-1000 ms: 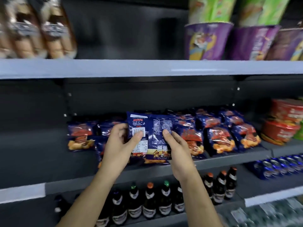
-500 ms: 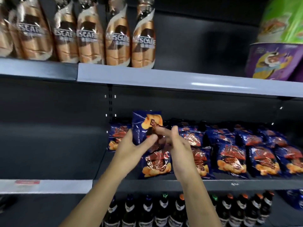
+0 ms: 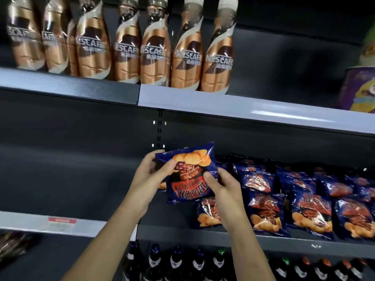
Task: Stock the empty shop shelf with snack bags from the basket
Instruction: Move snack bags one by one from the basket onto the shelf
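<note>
Head view. Item: blue chip bag (image 3: 189, 175), print upside down, held in air in front of middle shelf (image 3: 203, 233), at left end of stocked row of chip bags (image 3: 304, 205). Left hand (image 3: 151, 179): fingers closed on bag's upper left edge. Right hand (image 3: 222, 187): fingers closed on bag's right edge. Upper shelf: Nescafé bottles (image 3: 154, 47). Basket not visible. Advice: rotate bag print-upright, stand it just left of row, front facing out, grip light to spare chips.

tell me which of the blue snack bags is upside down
The snack bag held between the left hand and right hand: its chips picture is on top and its lettering inverted, unlike the shelved bags.
</note>
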Motion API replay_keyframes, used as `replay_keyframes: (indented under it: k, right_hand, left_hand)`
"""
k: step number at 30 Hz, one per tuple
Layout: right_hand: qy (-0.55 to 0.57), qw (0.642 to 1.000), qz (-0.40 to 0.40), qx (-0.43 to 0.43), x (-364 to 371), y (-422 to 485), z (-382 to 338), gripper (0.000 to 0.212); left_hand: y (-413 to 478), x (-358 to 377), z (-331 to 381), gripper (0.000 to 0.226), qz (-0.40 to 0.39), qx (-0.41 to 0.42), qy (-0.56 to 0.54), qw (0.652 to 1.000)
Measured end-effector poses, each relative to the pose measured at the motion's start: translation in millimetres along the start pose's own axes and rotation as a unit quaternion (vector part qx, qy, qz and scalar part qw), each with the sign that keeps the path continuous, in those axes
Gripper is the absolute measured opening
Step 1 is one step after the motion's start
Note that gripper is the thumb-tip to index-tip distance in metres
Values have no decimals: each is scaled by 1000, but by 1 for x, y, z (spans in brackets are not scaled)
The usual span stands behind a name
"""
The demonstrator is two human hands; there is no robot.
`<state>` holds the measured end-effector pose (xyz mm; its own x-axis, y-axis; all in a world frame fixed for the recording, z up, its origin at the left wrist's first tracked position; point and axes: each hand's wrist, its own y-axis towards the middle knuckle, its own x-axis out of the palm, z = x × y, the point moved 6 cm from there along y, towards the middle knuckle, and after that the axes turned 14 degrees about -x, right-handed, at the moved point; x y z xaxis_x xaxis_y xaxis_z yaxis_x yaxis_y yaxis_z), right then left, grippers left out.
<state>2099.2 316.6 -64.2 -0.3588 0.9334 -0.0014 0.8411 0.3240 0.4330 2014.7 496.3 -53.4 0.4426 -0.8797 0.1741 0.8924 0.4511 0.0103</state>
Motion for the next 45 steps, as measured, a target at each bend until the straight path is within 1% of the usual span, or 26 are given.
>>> replay_keyframes:
  k: [2,3,4,5,7,8,9,10,12,14,15,16,18,20,21,23,24,25,26,28,29,31,33,39,41,45]
  right_hand:
    - [-40,999,-13,3,-1,5,-3,47]
    - [-57,998,-27,2,-1,8,-5,60]
    - [-72,997,-40,-2,-2,12,-5,68]
    - [-82,995,-51,-9,-2,17,-7,66]
    - [-75,996,-51,-26,-4,23,-14,40]
    - [-59,997,-41,-39,-3,25,-16,35]
    - [-38,998,-28,-52,-3,26,-20,40]
    - [-10,998,-8,-58,-4,27,-21,50]
    - [56,996,32,-53,-4,25,-19,74]
    - [97,994,32,-24,-6,22,-7,92]
    - [100,995,11,-4,-5,19,-2,93]
    - [94,995,-17,17,-3,16,3,89]
    - [102,992,-50,45,3,12,13,67]
    - [116,992,-17,53,-1,13,19,48]
    - [108,993,-2,49,-6,15,20,42]
    - [75,996,-4,37,-13,19,19,37]
    - [54,998,-17,36,-14,20,17,37]
    - [31,998,-30,38,-15,22,18,41]
    - [14,998,-40,42,-13,23,19,45]
    - [-9,997,-57,43,-5,23,21,41]
    - [-22,997,-64,41,1,24,22,38]
    - [-59,995,-72,39,12,25,29,42]
    - [-97,992,-66,41,19,28,40,47]
    - [-206,977,-33,50,36,57,60,28]
    - [-253,965,-38,54,41,69,64,32]
    - [-294,950,-53,88,46,81,69,37]
  left_hand:
    - [6,-13,7,49,23,19,75,997]
    - [10,-19,8,50,24,18,109,994]
    - [13,-23,8,53,18,10,139,990]
    - [16,-25,8,55,5,1,169,986]
    - [15,-21,6,48,-35,-14,235,971]
    - [14,-17,6,41,-62,-18,250,966]
    - [13,-11,5,34,-85,-16,245,966]
    - [11,-7,4,28,-97,-12,225,970]
    - [10,-5,6,22,-82,1,164,983]
    - [10,-5,6,20,-61,-2,97,993]
    - [10,-3,3,23,-63,-9,66,996]
    - [9,0,1,26,-71,-19,46,996]
    - [8,8,-5,26,-91,-41,45,994]
    - [10,11,-11,21,-105,-47,61,991]
    - [12,9,-11,23,-99,-43,53,993]
    - [18,-5,-7,38,-48,-25,16,998]
    - [21,-12,-4,45,-22,-13,18,999]
    - [22,-16,-3,46,-17,-5,46,999]
    - [22,-14,-2,41,-29,-6,78,996]
    - [25,-13,-11,33,-49,-27,119,991]
    - [27,-15,-15,30,-42,-34,118,992]
    - [32,-24,-25,27,-9,-36,105,994]
    - [40,-33,-37,27,16,-51,106,993]
    - [83,-58,-73,26,33,-104,173,979]
    - [98,-62,-81,25,39,-117,189,974]
    - [119,-58,-94,26,27,-126,207,970]
